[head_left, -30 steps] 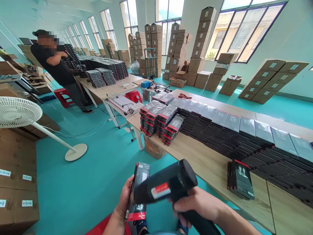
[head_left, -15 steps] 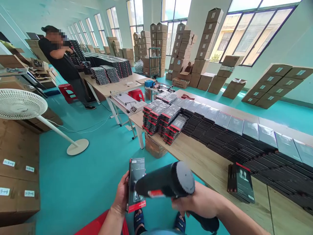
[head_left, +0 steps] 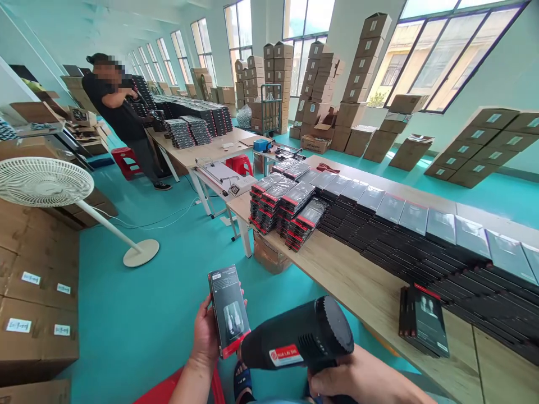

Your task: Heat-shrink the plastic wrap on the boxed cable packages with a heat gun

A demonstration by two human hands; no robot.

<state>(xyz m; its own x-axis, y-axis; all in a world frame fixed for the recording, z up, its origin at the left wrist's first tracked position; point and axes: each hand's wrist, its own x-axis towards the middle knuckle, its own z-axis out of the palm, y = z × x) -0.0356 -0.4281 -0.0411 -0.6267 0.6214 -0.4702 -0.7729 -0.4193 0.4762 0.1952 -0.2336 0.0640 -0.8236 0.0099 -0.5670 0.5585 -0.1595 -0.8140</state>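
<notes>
Cradling a black box (head_left: 224, 297) from behind, the left hand (head_left: 205, 332) faces a heat gun (head_left: 295, 339) the right hand (head_left: 339, 379) grips.

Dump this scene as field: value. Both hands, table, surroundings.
left hand: holds a slim black box, red band at its lower end
right hand: grips a heat gun
nozzle: beside the box's red band in view; contact unclear
table: long row of boxes, small stack near the front edge
floor, left: white fan
background: person in a black top, standing by another table
</notes>
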